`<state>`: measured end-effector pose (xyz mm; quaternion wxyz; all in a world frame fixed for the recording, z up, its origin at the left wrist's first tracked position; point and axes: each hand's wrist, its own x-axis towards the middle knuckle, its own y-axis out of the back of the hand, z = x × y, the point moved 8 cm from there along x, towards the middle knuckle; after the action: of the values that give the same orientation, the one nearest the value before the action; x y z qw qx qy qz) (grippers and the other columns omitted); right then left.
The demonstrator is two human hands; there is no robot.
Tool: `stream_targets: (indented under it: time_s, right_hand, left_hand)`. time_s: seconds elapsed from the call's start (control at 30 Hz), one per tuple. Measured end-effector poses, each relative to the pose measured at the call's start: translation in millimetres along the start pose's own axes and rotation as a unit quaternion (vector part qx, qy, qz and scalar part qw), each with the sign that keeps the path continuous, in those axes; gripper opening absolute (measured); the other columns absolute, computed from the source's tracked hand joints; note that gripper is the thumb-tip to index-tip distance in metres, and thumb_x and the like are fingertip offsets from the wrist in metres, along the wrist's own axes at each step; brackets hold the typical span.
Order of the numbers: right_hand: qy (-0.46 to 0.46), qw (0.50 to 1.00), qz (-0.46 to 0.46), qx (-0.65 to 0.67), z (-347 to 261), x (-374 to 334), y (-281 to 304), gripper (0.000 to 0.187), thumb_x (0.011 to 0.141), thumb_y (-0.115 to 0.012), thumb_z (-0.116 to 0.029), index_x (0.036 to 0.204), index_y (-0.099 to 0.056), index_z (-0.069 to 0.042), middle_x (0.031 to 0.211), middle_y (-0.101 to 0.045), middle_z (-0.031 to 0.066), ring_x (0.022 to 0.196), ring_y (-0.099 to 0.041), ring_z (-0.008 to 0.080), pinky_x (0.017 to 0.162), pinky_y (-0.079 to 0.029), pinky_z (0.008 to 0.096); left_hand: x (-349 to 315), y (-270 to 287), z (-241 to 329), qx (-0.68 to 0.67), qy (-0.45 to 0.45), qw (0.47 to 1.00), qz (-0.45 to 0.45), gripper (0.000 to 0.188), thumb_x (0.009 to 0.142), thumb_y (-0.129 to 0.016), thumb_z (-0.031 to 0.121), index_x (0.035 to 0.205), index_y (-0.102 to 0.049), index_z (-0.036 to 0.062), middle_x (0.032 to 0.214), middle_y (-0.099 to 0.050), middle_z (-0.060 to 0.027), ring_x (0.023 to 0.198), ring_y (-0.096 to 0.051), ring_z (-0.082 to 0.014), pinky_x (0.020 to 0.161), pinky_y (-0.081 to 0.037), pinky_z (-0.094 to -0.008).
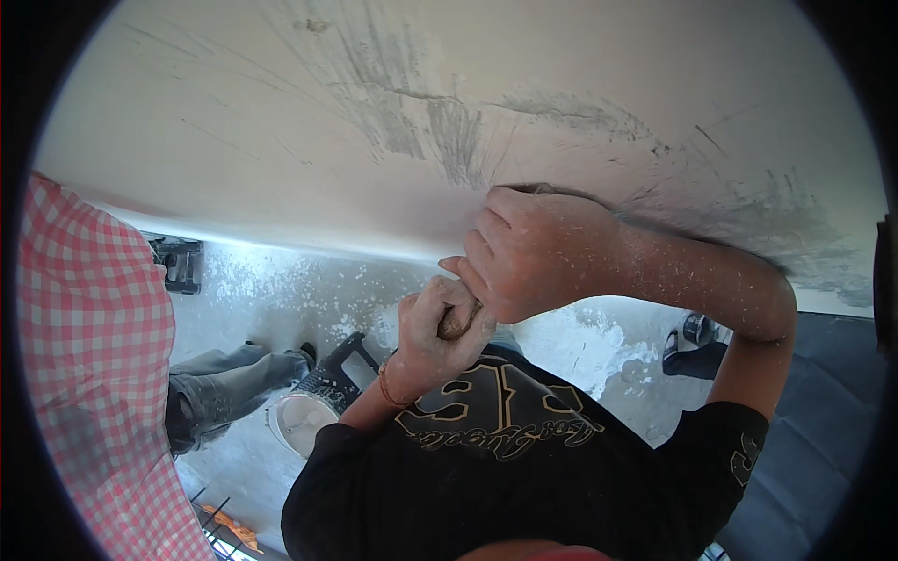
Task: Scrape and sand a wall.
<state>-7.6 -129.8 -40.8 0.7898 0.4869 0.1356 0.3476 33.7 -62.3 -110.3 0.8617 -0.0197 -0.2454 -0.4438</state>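
Observation:
My two hands meet in front of my chest, just below a pale, smooth surface (281, 122) with grey scuffs and a thin crack. My left hand (435, 332), dusted white, is curled closed, with a small brownish thing (458, 321) showing inside its fingers; its kind cannot be made out. Over and beside it, my right hand (538, 248) is closed too, its fingers bent against the left hand's fingers. What the right hand grips, if anything, is hidden. The back of the right hand and its forearm lie close along the pale surface, where a dark shadow shows.
Pink-and-white checked cloth (103, 327) fills the left side. Behind it are a person's legs in jeans (224, 393). A white bucket (304, 423) stands near a black plastic object (346, 369) on the white-spattered floor (262, 285). At right hangs a grey-blue sheet (814, 411).

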Motion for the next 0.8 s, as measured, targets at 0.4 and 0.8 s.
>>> stream_targets:
  time_s: [0.4, 0.8]
  right_hand:
    - [0.009, 1.0, -0.023, 0.015, -3.0, 3.7, -9.8, 0.044, 0.098, -0.065, -0.022, 0.056, -0.057, -0.011, 0.052, -0.053, -0.0041, 0.05, -0.048, 0.0105, 0.052, -0.039, 0.0272]
    - [0.031, 0.997, -0.055, 0.039, -4.3, 8.6, -26.0, 0.038, 0.095, -0.067, -0.02, 0.059, -0.063, -0.01, 0.054, -0.055, -0.0035, 0.053, -0.049, 0.0112, 0.052, -0.039, 0.0271]
  left_hand:
    - [-3.3, 8.3, -8.2, -0.012, 0.023, 0.999, 0.031, 0.032, 0.082, -0.077, -0.002, 0.083, -0.047, 0.007, 0.056, -0.038, 0.0001, 0.048, -0.038, -0.0067, 0.047, -0.032, -0.025]
    - [-8.4, 10.5, -15.8, -0.034, 0.045, 0.997, 0.044, 0.03, 0.083, -0.075, -0.004, 0.083, -0.047, 0.007, 0.056, -0.037, 0.0012, 0.05, -0.037, -0.0052, 0.047, -0.032, -0.0249]
